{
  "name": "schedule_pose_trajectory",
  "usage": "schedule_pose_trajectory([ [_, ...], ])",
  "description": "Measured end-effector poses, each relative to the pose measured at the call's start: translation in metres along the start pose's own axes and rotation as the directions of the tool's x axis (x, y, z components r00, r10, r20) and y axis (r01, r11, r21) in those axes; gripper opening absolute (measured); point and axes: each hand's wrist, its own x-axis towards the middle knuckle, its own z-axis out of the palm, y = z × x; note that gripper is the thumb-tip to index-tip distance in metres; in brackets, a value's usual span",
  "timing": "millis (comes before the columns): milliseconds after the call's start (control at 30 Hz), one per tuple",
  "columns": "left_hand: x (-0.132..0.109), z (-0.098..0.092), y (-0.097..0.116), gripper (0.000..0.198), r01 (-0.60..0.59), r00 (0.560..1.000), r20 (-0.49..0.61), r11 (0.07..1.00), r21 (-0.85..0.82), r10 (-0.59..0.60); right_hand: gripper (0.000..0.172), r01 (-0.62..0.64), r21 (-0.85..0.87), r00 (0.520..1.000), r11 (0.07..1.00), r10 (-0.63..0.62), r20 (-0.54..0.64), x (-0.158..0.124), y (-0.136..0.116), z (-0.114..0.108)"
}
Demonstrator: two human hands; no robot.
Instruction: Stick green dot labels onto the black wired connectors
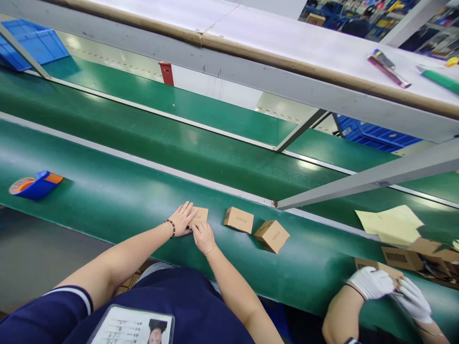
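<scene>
Below centre, the carton (201,215) lies partly under the outstretched left hand (182,219), the curled right hand (203,237) at its lower edge, grips unclear.

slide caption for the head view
Bare left hand and right hand touching a small brown cardboard box on a green worktop

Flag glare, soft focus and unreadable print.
Head view: pale sheen on the green surface, left of the left hand; head view: background shelves at upper right look soft; head view: print on the carton just right of the right hand is too small to read.
</scene>
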Motion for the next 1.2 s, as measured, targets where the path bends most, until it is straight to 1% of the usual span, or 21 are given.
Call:
schedule_pose_trajectory([
  [100,0.0,0.0,0.0,0.096,-0.002,1.0,0.006,1.0,-0.004,0.002,0.025,-0.002,0.003,1.0,1.0,0.002,0.001,-0.002,-0.001,0.001],
  [300,0.0,-0.002,-0.002,0.093,-0.01,1.0,0.01,1.0,-0.006,0.01,0.021,0.013,0.02,1.0,1.0,-0.012,-0.012,-0.002,-0.002,0.002],
  [400,0.0,-0.002,-0.002,0.096,-0.014,1.0,0.006,1.0,-0.003,0.014,0.021,-0.002,0.023,1.0,1.0,0.002,-0.025,-0.002,-0.004,0.003],
  [500,0.0,-0.002,-0.003,0.092,-0.017,1.0,0.004,1.0,-0.002,0.017,0.022,-0.027,0.024,0.999,0.999,0.028,-0.035,-0.001,-0.007,0.004],
  [600,0.0,-0.002,-0.005,0.089,-0.027,0.999,0.023,1.0,-0.001,0.028,0.023,-0.042,0.031,0.999,0.999,0.043,-0.034,-0.001,-0.007,0.005],
  [700,0.0,-0.002,-0.007,0.089,-0.04,0.998,0.041,0.999,0.001,0.04,0.022,-0.022,0.039,1.0,0.999,0.023,-0.017,-0.001,-0.002,0.002],
  [833,-0.001,-0.002,-0.007,0.096,-0.042,0.999,0.035,0.999,0.01,0.041,0.022,0.012,0.038,1.0,0.999,-0.012,-0.009,-0.002,0.003,-0.002],
  [900,-0.001,-0.001,-0.007,0.093,-0.041,0.999,0.028,0.999,0.019,0.041,0.021,0.013,0.031,1.0,0.999,-0.012,-0.019,-0.001,0.003,-0.001],
  [1033,0.0,0.0,-0.006,0.082,-0.04,0.999,0.031,0.999,0.026,0.039,0.021,-0.002,0.013,0.999,1.0,0.003,-0.051,0.002,0.005,0.004],
  [1100,-0.001,0.0,-0.006,0.085,-0.033,0.999,0.029,0.999,0.024,0.032,0.023,0.009,0.008,0.998,1.0,-0.008,-0.058,0.002,0.007,0.005],
  [1200,-0.001,-0.001,-0.004,0.098,-0.02,1.0,0.022,1.0,0.02,0.02,0.022,0.044,0.01,0.997,0.999,-0.043,-0.058,0.001,0.009,0.003],
])
